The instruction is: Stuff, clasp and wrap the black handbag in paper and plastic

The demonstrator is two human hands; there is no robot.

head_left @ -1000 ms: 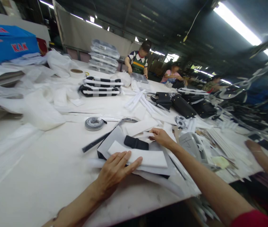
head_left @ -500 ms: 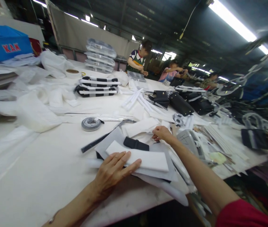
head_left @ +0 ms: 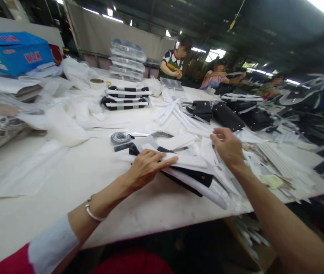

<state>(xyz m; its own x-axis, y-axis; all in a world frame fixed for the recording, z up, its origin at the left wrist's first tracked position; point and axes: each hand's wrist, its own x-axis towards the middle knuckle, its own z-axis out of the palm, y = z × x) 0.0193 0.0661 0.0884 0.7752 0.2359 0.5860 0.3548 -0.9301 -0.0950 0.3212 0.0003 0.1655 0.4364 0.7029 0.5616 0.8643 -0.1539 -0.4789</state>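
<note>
My left hand (head_left: 149, 164) lies over a white foam pad (head_left: 196, 160), fingers stretched out and pressing on it. Beneath the pad is a black bag or folded black piece (head_left: 204, 177) with a grey sheet, and a padded white tube (head_left: 207, 192) runs along its near side. My right hand (head_left: 228, 147) is raised off to the right of the bag, above scattered white strips. Its fingers are curled in, and whatever they pinch is too small or blurred to make out.
A grey coiled strap (head_left: 122, 137) lies behind the bag. Wrapped black bags (head_left: 127, 102), white tubes (head_left: 167, 111) and finished-looking black bags (head_left: 227, 116) stand farther back. Crumpled white wrapping (head_left: 67, 121) and a blue box (head_left: 16, 53) are at left. Several people work across the table.
My right hand has moved up and to the right, away from the white sheet behind the bag. My left hand stays on the foam pad, which now looks tilted. The view has shifted.
</note>
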